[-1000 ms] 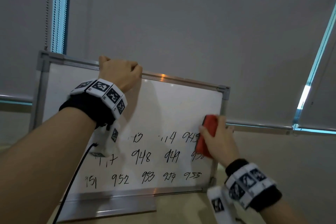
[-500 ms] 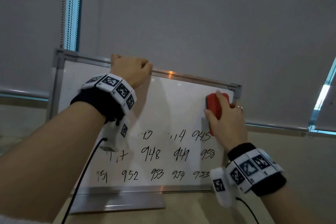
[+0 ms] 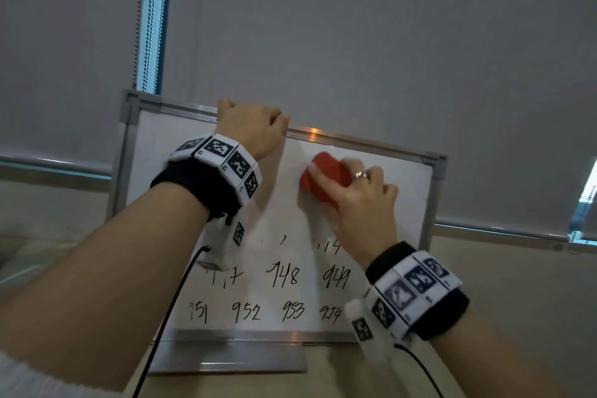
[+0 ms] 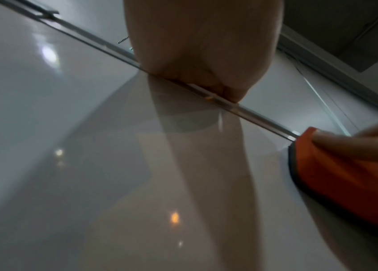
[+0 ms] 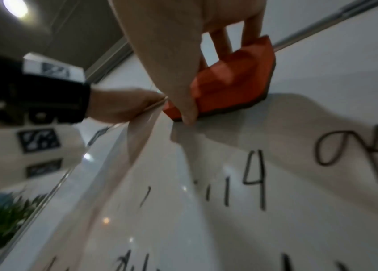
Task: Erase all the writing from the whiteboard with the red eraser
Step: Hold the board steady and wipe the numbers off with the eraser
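Whiteboard (image 3: 371, 203): stands upright with an aluminium frame and a metal tray along its bottom edge; the upper part is wiped white, with black handwritten numbers (image 3: 284, 276) in rows across the lower part.
Writing: "948", "949", "952", "953" read clearly in the head view; the row above them is partly smeared, with "14" left.
Surface: the board sits on a pale counter (image 3: 323, 384).
Room: grey roller blinds (image 3: 355, 42) hang behind the board, with strips of daylight at their edges and a bead chain at the left.
Red eraser (image 3: 326, 182): pressed flat against the upper middle of the board, just below the top frame, its dark felt face on the white surface; blurred in the head view.
Right hand (image 3: 358, 200): fingers and thumb curled round the eraser, clamped on it; a ring shows on one finger.
Left hand (image 3: 255, 129): fingers curled over the top frame rail, gripping the board, left of the eraser and apart from it.
Wrists: both wear black bands with white marker blocks (image 3: 226, 158), each with a cable trailing down.
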`<action>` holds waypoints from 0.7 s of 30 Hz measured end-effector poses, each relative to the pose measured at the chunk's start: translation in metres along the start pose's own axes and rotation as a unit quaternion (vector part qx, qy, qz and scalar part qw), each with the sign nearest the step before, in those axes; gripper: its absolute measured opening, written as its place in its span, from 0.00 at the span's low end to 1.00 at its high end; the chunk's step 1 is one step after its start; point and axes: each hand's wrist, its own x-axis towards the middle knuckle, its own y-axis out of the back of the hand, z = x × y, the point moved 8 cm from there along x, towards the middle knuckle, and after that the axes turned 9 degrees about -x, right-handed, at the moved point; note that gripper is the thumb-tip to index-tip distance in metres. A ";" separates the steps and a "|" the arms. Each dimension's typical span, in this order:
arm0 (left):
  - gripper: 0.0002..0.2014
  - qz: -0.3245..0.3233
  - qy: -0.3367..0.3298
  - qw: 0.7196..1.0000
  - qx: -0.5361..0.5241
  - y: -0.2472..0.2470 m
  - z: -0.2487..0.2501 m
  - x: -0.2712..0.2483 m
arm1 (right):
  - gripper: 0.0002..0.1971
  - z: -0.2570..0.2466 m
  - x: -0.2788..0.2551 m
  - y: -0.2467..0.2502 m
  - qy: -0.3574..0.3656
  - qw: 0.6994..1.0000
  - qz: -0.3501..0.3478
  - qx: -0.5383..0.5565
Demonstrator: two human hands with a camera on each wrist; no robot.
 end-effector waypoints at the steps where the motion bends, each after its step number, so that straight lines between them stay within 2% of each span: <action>1: 0.18 0.000 0.001 1.000 0.000 0.000 0.000 0.000 | 0.25 0.001 0.003 -0.001 -0.025 1.000 -0.002 0.006; 3: 0.18 0.000 0.002 1.000 0.000 0.000 -0.001 0.001 | 0.18 -0.017 -0.007 0.000 -0.005 0.999 0.012 0.039; 5: 0.18 -0.005 0.005 1.000 0.001 0.000 -0.002 0.001 | 0.18 -0.051 -0.033 -0.006 0.099 0.993 -0.001 0.071; 7: 0.18 -0.011 0.007 1.000 0.002 0.000 -0.001 0.000 | 0.24 -0.072 -0.056 -0.014 0.223 0.972 -0.038 0.064; 9: 0.18 -0.013 0.008 1.000 0.004 0.000 0.000 0.000 | 0.25 -0.066 -0.045 -0.016 0.281 0.958 -0.041 0.051; 11: 0.17 -0.011 0.006 1.000 0.004 0.000 0.001 -0.001 | 0.20 -0.047 -0.015 -0.011 0.238 0.969 -0.007 0.062; 14: 0.18 -0.015 0.000 1.000 0.005 -0.001 0.002 -0.001 | 0.19 -0.023 0.012 -0.008 0.078 0.991 0.030 0.101; 15: 0.19 -0.017 0.001 1.000 0.006 -0.001 0.001 0.000 | 0.18 -0.027 0.006 -0.010 0.053 0.992 0.040 0.108; 17: 0.20 -0.020 0.003 1.000 0.010 -0.002 0.000 0.001 | 0.18 -0.051 -0.021 -0.014 0.087 0.988 0.050 0.119; 19: 0.20 -0.024 0.004 1.000 0.008 -0.002 -0.001 0.003 | 0.20 -0.079 -0.058 -0.017 0.202 0.972 0.034 0.115; 21: 0.20 -0.027 0.002 1.000 0.005 -0.002 -0.001 0.003 | 0.20 -0.085 -0.077 -0.020 0.297 0.951 0.003 0.089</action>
